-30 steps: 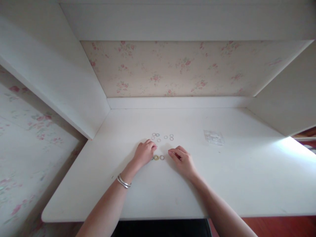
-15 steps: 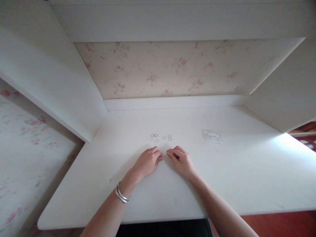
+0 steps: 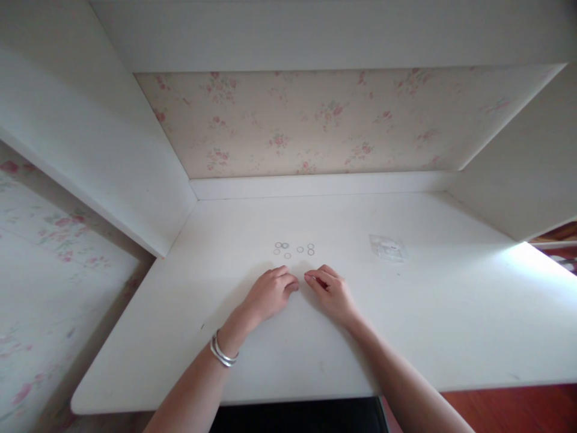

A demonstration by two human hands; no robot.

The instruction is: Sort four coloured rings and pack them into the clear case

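Observation:
Several small thin rings (image 3: 300, 249) lie flat on the white desk (image 3: 202, 240), just beyond my hands; a few of them touch or overlap. My left hand (image 3: 273, 293) rests over the desk with its fingers curled and pressed together at the tips. Facing it across a narrow gap, my right hand (image 3: 331, 293) has thumb and index finger pinched. Whatever either hand holds, if anything, is too small or hidden to make out. Two silver bangles (image 3: 222, 352) circle my left wrist.
A clear plastic bag (image 3: 387, 248) lies on the desk right of the rings. White panels (image 3: 148, 180) rise at the left and right, and a low ledge (image 3: 315, 184) runs along the back. Below the desk's front edge shows a dark seat (image 3: 297, 416).
Both hands keep nearly the same pose and place. The whole view has shifted very slightly; the rings and bag stay where they were on the desk.

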